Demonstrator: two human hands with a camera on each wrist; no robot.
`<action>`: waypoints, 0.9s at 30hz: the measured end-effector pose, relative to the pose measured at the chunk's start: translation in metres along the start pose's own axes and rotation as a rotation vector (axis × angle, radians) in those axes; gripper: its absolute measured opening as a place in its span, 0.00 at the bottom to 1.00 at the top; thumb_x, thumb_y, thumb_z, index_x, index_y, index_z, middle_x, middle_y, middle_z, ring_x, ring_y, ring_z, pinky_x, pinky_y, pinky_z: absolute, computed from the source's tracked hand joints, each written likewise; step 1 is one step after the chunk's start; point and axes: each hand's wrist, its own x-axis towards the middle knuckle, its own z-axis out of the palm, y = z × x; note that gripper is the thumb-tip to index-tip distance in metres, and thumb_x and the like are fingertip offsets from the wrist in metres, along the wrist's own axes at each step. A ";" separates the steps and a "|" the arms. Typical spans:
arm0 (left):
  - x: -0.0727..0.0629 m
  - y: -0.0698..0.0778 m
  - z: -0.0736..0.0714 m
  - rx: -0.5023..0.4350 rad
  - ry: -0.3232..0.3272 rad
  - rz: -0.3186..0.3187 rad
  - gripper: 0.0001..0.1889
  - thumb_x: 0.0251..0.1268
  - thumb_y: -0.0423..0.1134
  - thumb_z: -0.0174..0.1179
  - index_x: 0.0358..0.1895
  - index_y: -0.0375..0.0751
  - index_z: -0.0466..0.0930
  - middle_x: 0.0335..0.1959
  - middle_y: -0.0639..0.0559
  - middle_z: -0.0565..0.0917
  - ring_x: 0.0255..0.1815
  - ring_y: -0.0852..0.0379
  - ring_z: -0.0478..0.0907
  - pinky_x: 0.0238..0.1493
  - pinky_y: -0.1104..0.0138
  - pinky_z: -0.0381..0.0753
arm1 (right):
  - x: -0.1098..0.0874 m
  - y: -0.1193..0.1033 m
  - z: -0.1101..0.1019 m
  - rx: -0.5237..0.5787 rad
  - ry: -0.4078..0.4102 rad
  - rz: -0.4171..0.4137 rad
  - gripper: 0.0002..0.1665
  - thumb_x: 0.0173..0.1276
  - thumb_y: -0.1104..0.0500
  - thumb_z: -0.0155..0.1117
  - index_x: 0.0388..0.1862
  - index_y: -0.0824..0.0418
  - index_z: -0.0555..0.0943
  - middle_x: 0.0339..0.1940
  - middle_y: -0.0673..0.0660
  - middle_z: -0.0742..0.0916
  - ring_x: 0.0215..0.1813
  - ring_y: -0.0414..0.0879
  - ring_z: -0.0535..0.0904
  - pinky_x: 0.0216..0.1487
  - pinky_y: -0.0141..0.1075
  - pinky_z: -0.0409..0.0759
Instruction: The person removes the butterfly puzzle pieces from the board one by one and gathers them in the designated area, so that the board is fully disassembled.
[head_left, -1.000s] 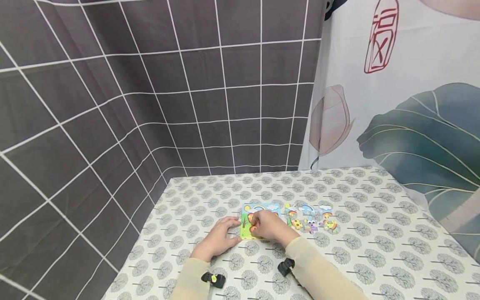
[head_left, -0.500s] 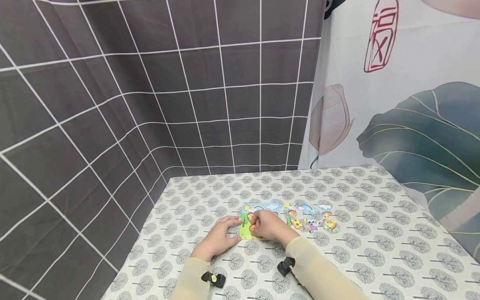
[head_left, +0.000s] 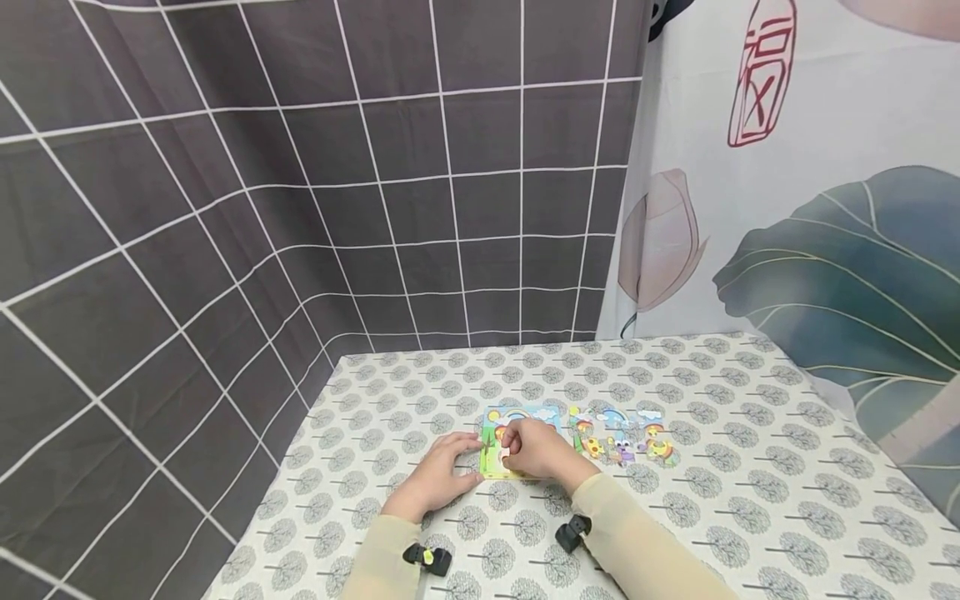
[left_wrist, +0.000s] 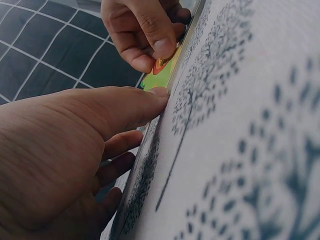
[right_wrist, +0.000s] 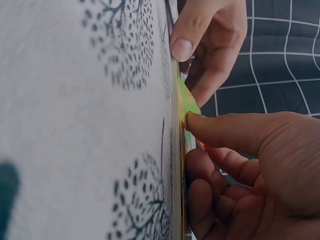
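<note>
A jigsaw puzzle board (head_left: 538,412) with a bright picture of sun, rainbow and grass lies flat on the cloth. My right hand (head_left: 537,450) is over its middle, hiding much of the picture. Between its thumb and index finger it pinches a green and yellow puzzle piece (right_wrist: 189,97), tilted up from the board in the right wrist view. A pale patch of board shows beside those fingertips in the head view. My left hand (head_left: 437,477) rests at the board's left edge, fingers loosely bent and thumb tip (left_wrist: 159,92) right at the near corner.
Several loose puzzle pieces (head_left: 592,447) with cartoon animals, clouds and a rainbow lie to the right of the board. The tree-print tablecloth (head_left: 735,508) runs back to a dark grid curtain (head_left: 480,208). A white curtain with lotus print (head_left: 825,292) hangs at right.
The orange picture part beneath my right fingertips has given way to a pale patch as the piece tilts up. My left hand stays in place.
</note>
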 end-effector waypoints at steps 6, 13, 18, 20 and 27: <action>0.000 -0.001 0.001 0.006 0.002 0.005 0.26 0.65 0.43 0.72 0.67 0.46 0.81 0.73 0.53 0.74 0.77 0.45 0.66 0.78 0.46 0.64 | 0.000 0.000 -0.001 -0.008 0.015 -0.015 0.11 0.62 0.61 0.79 0.33 0.53 0.81 0.27 0.46 0.81 0.29 0.42 0.76 0.34 0.37 0.77; 0.000 -0.002 0.001 0.006 0.000 0.001 0.27 0.65 0.43 0.72 0.67 0.46 0.81 0.73 0.53 0.74 0.77 0.45 0.66 0.78 0.46 0.64 | -0.002 -0.004 -0.002 -0.083 0.049 -0.049 0.11 0.60 0.62 0.78 0.31 0.52 0.82 0.24 0.45 0.80 0.27 0.41 0.75 0.32 0.36 0.77; 0.001 -0.003 0.002 -0.003 -0.004 -0.009 0.27 0.65 0.44 0.72 0.67 0.48 0.81 0.74 0.54 0.74 0.77 0.46 0.65 0.79 0.46 0.63 | -0.004 -0.009 -0.002 -0.160 0.084 -0.071 0.11 0.60 0.61 0.79 0.30 0.50 0.82 0.21 0.43 0.79 0.24 0.39 0.73 0.29 0.34 0.75; 0.000 -0.004 0.002 -0.003 -0.006 -0.013 0.27 0.66 0.44 0.72 0.68 0.48 0.81 0.74 0.55 0.74 0.77 0.46 0.65 0.79 0.45 0.63 | -0.004 -0.010 -0.002 -0.175 0.094 -0.073 0.12 0.60 0.61 0.79 0.29 0.50 0.82 0.21 0.42 0.79 0.24 0.39 0.73 0.28 0.34 0.75; 0.001 -0.004 0.003 0.002 -0.006 -0.022 0.28 0.65 0.45 0.72 0.68 0.49 0.80 0.74 0.55 0.74 0.78 0.45 0.64 0.78 0.44 0.63 | -0.005 -0.011 -0.001 -0.222 0.113 -0.063 0.14 0.62 0.59 0.79 0.26 0.47 0.80 0.20 0.41 0.78 0.24 0.38 0.73 0.27 0.34 0.74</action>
